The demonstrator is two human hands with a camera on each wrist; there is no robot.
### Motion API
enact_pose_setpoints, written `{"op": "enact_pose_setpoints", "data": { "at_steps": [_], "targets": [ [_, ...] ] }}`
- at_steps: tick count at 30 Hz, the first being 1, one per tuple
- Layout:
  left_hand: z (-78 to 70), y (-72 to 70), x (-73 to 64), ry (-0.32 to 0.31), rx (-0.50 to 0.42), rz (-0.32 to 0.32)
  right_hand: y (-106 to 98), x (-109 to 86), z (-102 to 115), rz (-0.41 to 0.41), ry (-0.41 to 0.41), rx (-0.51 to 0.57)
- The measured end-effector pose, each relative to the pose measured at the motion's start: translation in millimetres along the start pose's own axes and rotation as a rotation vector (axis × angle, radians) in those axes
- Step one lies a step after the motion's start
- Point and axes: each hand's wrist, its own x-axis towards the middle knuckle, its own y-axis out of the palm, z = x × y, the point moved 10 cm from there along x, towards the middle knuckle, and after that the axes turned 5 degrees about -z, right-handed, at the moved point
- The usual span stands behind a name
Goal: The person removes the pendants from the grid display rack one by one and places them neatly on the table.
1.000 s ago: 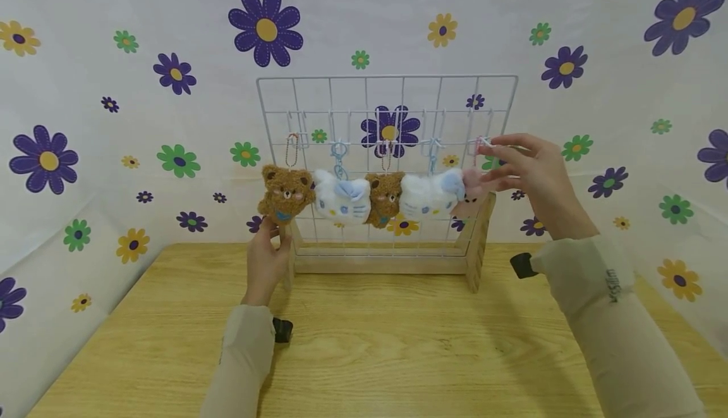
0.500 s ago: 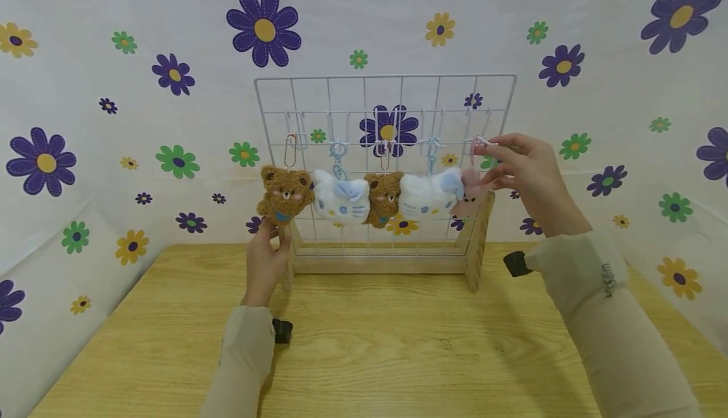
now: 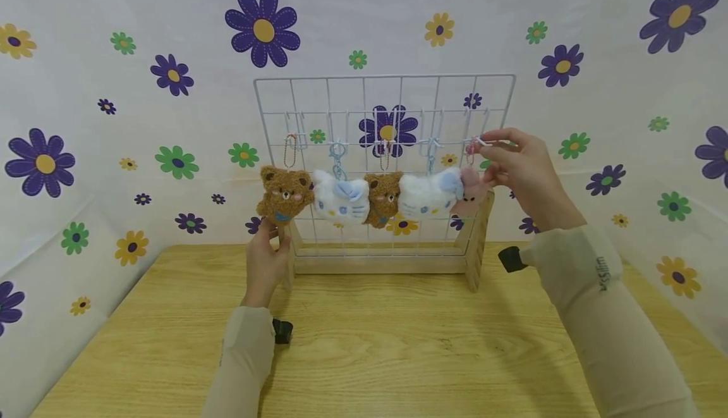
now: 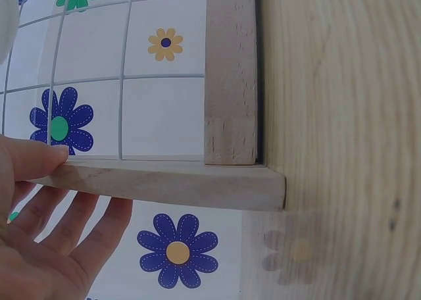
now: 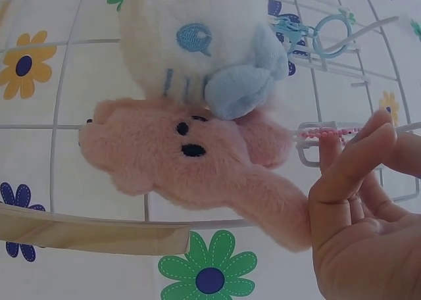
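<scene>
In the head view my left hand (image 3: 265,269) holds the left leg of the display stand. The left wrist view shows its thumb and fingers on either side of the wooden post (image 4: 184,186). My right hand (image 3: 526,174) pinches at the pink bead chain (image 5: 320,134) of a plush rabbit keychain (image 5: 171,149), beside a white hook tip. The rabbit hangs at the row's right end, its long ear against the hand. Left of it hang a white plush cat (image 3: 426,195), a brown bear (image 3: 383,198), another white cat (image 3: 341,198) and another bear (image 3: 285,193).
A white wire grid (image 3: 327,79) with hooks stands in a wooden base (image 3: 380,265) on the wood-grain table (image 3: 387,342). Behind it hangs a flower-print cloth (image 3: 352,13). The plush toys crowd side by side, the rabbit against the right-hand cat.
My right hand has moved a little left, and the pink chain has shifted left along the hook with the rabbit. The left hand has stayed on the post.
</scene>
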Motion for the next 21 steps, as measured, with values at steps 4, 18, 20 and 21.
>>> {"op": "enact_pose_setpoints", "data": {
  "at_steps": [4, 18, 20, 21],
  "targets": [
    [1.3, -0.2, 0.8, -0.006, -0.013, 0.001, 1, 1.2, 2, -0.003, -0.007, -0.034],
    [1.2, -0.1, 1.3, 0.008, -0.009, 0.003, -5, 1.2, 7, -0.095, -0.038, -0.188],
    [0.9, 0.0, 1.4, 0.01, -0.014, 0.002, -7, 0.0, 9, -0.111, -0.046, -0.206],
    [0.9, 0.1, 1.2, 0.01, -0.017, 0.001, -8, -0.7, 10, -0.114, -0.057, -0.207]
  ]
}}
